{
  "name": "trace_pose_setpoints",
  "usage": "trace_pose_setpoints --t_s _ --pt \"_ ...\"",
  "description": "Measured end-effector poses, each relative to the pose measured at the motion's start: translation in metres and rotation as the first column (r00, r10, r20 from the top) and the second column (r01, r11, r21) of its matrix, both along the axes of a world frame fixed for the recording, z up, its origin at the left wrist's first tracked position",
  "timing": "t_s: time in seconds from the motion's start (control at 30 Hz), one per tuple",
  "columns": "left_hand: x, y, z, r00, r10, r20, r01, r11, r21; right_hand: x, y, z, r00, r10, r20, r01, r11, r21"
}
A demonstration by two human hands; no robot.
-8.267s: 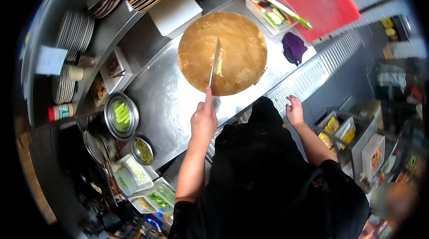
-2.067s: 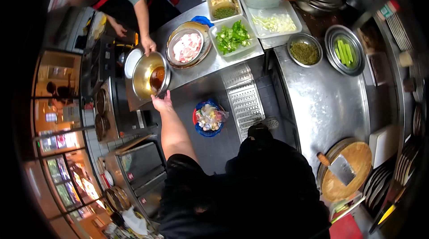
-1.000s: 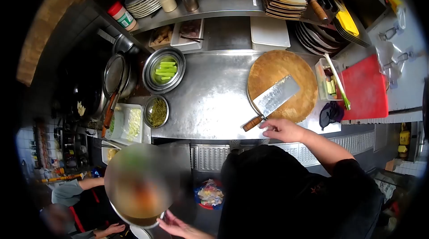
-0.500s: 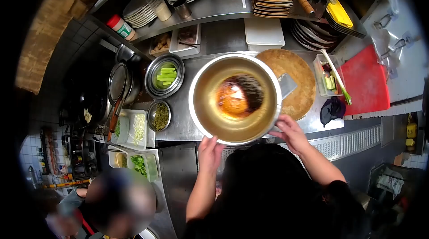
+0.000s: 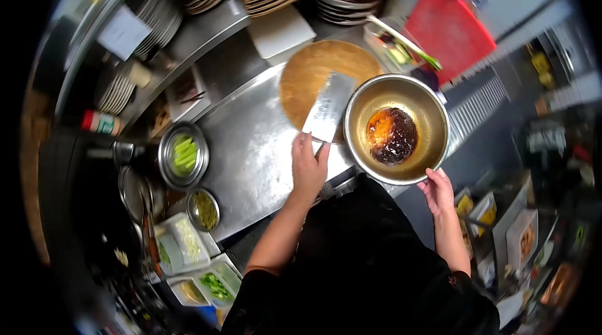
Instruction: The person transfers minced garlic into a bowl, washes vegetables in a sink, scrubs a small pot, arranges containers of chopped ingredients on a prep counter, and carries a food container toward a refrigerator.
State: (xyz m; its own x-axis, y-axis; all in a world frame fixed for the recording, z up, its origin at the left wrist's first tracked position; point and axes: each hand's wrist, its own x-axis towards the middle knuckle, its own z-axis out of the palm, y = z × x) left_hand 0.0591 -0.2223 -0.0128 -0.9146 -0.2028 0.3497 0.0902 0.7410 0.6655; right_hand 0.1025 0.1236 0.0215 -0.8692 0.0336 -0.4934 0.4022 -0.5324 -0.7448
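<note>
My right hand (image 5: 438,189) is closed on the near rim of a steel mixing bowl (image 5: 433,122), supporting it at the right. Dark brown sauce (image 5: 402,139) with an orange patch lies in the bottom of the bowl. My left hand (image 5: 308,167) is off the bowl, thumb and fingers apart, at the near end of a cleaver (image 5: 330,106). Its fingertips appear to touch the blade; no grip shows. The cleaver lies flat on a round wooden chopping board (image 5: 298,78), and its handle cannot be made out.
A bowl of cut green stalks (image 5: 185,154) and a smaller bowl of greens (image 5: 204,211) stand left on the steel counter (image 5: 251,147). Beyond the board are a plastic tub (image 5: 392,47) and a red cutting board (image 5: 450,29). A plate shelf (image 5: 204,34) overhangs the back.
The bowl has moved off the board's side, now carried to the right by my right hand. My left hand has let go of its rim and reached the cleaver. The view has turned right.
</note>
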Motion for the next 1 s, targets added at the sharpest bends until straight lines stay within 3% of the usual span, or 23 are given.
trace_pose_setpoints --t_s 0.07,0.13,0.23,0.37,0.47,0.63,0.73,1.0 --pt "-0.005 -0.004 -0.002 0.977 -0.037 0.210 0.098 0.954 -0.284 0.020 0.007 -0.006 0.997 -0.083 0.009 0.082 0.995 0.054" --pt "-0.007 0.000 -0.018 0.889 -0.121 0.441 0.259 0.928 -0.268 0.037 0.013 -0.014 0.990 -0.138 0.023 0.136 0.987 0.085" --pt "-0.015 0.012 -0.046 0.800 -0.150 0.581 0.350 0.903 -0.249 0.052 0.028 -0.036 0.978 -0.204 0.043 0.199 0.975 0.097" --pt "-0.018 0.020 -0.058 0.937 -0.046 0.346 0.167 0.930 -0.328 0.062 0.038 -0.057 0.970 -0.233 0.073 0.229 0.971 0.068" --pt "-0.016 0.012 -0.028 0.908 -0.011 0.419 0.150 0.942 -0.300 0.061 0.048 -0.070 0.969 -0.226 0.096 0.221 0.973 0.061" --pt "-0.033 -0.020 -0.018 0.920 0.059 0.388 0.042 0.968 -0.247 0.053 0.066 -0.080 0.975 -0.164 0.150 0.152 0.984 0.090" --pt "-0.056 -0.038 -0.035 0.948 0.114 0.298 -0.017 0.951 -0.308 0.050 0.073 -0.085 0.978 -0.120 0.172 0.100 0.987 0.125" --pt "-0.065 -0.023 -0.041 0.908 0.089 0.408 0.028 0.962 -0.272 0.041 0.077 -0.069 0.979 -0.068 0.194 0.038 0.987 0.155"
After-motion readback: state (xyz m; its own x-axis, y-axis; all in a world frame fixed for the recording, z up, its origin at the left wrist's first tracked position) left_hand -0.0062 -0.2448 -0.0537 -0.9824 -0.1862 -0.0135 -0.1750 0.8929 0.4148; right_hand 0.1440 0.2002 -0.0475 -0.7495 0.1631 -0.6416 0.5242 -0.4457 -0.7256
